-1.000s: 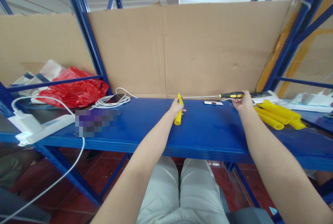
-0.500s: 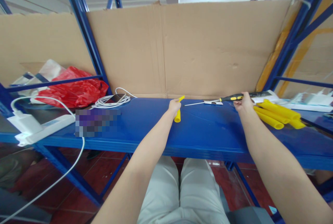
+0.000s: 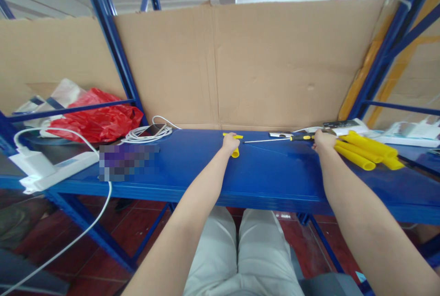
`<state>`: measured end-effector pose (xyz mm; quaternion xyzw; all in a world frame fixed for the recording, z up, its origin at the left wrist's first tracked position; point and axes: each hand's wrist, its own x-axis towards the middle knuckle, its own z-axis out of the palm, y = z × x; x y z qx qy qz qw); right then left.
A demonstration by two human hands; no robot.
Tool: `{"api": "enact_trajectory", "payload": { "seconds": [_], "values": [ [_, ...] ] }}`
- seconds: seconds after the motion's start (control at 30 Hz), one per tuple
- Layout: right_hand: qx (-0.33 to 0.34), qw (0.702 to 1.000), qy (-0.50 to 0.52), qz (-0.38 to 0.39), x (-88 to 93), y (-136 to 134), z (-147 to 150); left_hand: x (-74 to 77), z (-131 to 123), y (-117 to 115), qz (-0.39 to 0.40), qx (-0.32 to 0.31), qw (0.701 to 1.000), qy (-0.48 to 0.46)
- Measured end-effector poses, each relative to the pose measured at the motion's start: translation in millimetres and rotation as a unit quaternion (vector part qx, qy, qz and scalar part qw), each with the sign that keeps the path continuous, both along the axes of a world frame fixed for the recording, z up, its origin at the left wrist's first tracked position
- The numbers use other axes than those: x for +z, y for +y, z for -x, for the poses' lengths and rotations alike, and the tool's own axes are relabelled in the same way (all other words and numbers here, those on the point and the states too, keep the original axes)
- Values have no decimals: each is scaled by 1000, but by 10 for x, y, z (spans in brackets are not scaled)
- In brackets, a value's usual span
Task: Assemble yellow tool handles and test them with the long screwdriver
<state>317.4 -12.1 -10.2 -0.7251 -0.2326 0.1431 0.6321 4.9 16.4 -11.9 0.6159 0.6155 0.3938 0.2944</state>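
My left hand [image 3: 231, 142] is closed around a yellow tube [image 3: 235, 153] above the blue shelf [image 3: 192, 163]. The tube's round end shows below the fingers, and a thin yellow strip [image 3: 237, 136] crosses at the top; whether the two are one piece I cannot tell. My right hand [image 3: 324, 141] grips the handle of a screwdriver [image 3: 275, 140], black and yellow with a long thin shaft. Its tip points left, a short way from the left hand. Just right of my right hand lies a pile of several yellow tubes [image 3: 366, 149].
Cardboard [image 3: 268, 67] walls off the back. Behind the screwdriver lies a small white item [image 3: 279, 134]; a white box [image 3: 355, 125] sits behind the tubes. To the left are a coiled white cable [image 3: 144, 135], a red plastic bag [image 3: 99, 115] and a white power strip [image 3: 70, 167].
The yellow strip at my left hand has gone from slanted to nearly level. My right hand and the screwdriver have come down slightly, nearer the shelf's front.
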Motion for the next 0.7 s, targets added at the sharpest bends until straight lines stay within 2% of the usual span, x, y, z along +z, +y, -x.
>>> {"api": "enact_trajectory", "payload": {
  "seconds": [0.1,0.13,0.33,0.43,0.6,0.7],
  "values": [
    [-56,984,-107,135,-31,-17,47,11,12,-18,-6,1,1000,18],
    [-46,977,-142,154,-36,-25,65,13,15,-19,-7,-1,1000,23],
    [-28,946,-256,197,-56,-63,111,-8,16,6,-30,-5,998,53],
    [-8,917,-328,226,-23,-40,162,-35,11,18,-55,2,996,73],
    [74,847,-435,297,95,167,306,-54,11,14,-81,3,992,97],
    [91,840,-416,335,159,328,377,-49,12,6,-90,-2,991,99]
  ]
}}
